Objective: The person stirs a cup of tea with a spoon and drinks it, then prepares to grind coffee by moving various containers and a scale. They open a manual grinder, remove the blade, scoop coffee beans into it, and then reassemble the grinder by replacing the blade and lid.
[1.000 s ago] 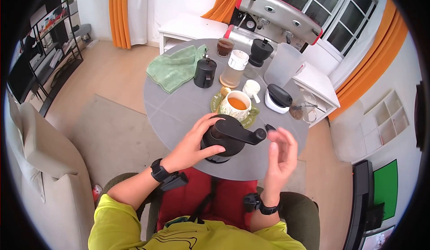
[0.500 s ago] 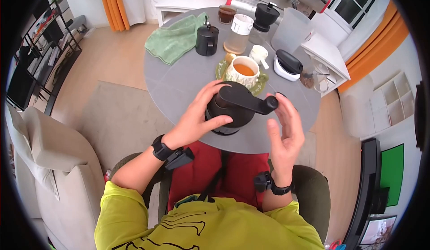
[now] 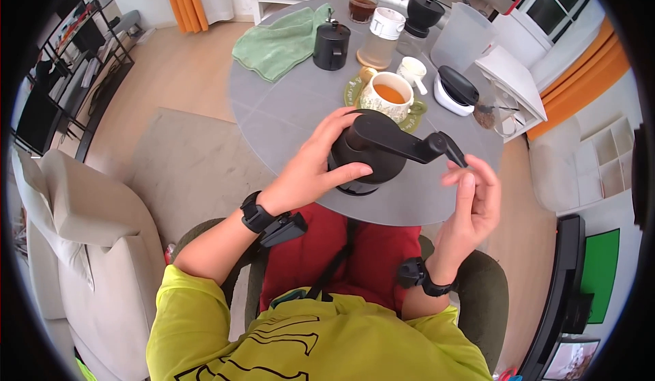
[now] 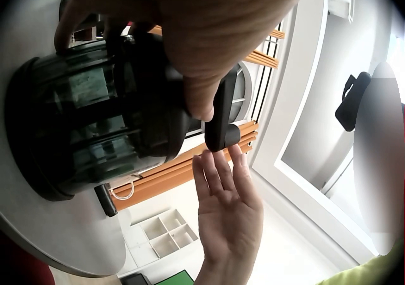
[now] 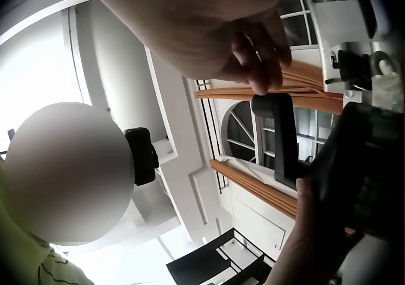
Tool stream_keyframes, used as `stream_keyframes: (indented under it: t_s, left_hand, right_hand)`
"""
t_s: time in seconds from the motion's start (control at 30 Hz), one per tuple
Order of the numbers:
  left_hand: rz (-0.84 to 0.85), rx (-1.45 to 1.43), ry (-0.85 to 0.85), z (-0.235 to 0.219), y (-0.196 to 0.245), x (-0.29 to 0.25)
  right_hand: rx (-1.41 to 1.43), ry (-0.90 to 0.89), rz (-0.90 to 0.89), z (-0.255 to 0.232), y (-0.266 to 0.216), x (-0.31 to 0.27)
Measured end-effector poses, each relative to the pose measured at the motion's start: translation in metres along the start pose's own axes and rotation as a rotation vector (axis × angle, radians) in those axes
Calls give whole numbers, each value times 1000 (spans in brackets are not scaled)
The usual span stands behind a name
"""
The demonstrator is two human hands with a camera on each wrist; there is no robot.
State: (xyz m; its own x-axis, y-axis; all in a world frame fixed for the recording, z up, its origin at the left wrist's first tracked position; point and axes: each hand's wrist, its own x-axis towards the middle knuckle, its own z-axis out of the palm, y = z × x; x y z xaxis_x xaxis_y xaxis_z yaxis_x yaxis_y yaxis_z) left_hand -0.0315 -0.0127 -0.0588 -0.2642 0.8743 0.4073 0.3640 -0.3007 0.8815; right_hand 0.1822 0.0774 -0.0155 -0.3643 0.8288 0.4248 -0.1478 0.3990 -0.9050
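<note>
A black hand-crank grinder [image 3: 372,166] with a clear-sided, black-framed body [image 4: 88,120] stands near the table's front edge. My left hand [image 3: 319,166] grips its round top, thumb in front and fingers around the far side. The crank arm [image 3: 392,135] points right, ending in a round knob [image 5: 266,104]. My right hand [image 3: 471,200] is beside the crank, palm turned inward and fingers loosely extended, fingertips close to the knob in both wrist views. Just behind the grinder, a patterned cup [image 3: 387,101] of orange-brown liquid sits on a green saucer [image 3: 353,93].
A green cloth [image 3: 276,46], black lidded pot [image 3: 332,48], glass of dark drink [image 3: 362,9] and clear bottle with white collar [image 3: 375,50] stand farther back. Rightward are another grinder [image 3: 424,13], translucent pitcher [image 3: 460,39], small white cup [image 3: 412,72] and black-and-white device [image 3: 456,91].
The head view has tilted down and shifted. My right hand has moved slightly away to the right of the crank. My left hand keeps its grip on the grinder's top.
</note>
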Motion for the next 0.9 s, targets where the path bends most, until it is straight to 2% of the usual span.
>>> stream_keyframes:
  t_s: [0.07,0.1,0.2,0.23,0.3,0.37,0.4,0.47,0.53,0.6,0.63,0.73,0.8,0.87,0.9]
  left_hand:
    - [12,1,2,0,-1,0]
    - [3,12,1,0,-1,0]
    - [10,4,1,0,0,0]
    - [16,3,0,0,1,1]
    - [16,8,-4,0,2,1]
    - [10,-13,-2,1,2,1]
    - [8,-12,-10,0,1,1]
    - [10,-21,6,2,-3,1]
    - [10,-26,1,2,-2,2]
    - [2,-25,3,1,-2,2]
    - [9,-23,8,2,-2,1]
    - [2,-21,11,2,-3,0]
    - [-4,-26,5,3,-3,0]
    - [-16,-63,12,3,-4,1]
    - [-20,-63,7,4,-4,1]
  right_hand:
    - [-92,51,-186,12,-7,2]
    - [-50,-2,-274,22,-8,6]
    - [-115,-105,-313,24,-3,1]
    - [-188,-83,-338,17,1,1]
    - [-79,-26,-260,-5,14,-1]
    - [-55,119,-133,1,3,-3]
    - [-54,126,-129,11,-1,-1]
    - [-52,17,-320,26,-5,5]
    - [-45,-13,-322,26,0,0]
    - [-154,-35,-280,16,5,-8]
    - [-174,23,-178,9,3,-10]
    - [-102,104,-109,10,-1,-8]
    - [-80,78,-162,21,-1,-6]
    - [-162,-81,-301,29,-2,-7]
    - [-128,-60,-290,28,0,-9]
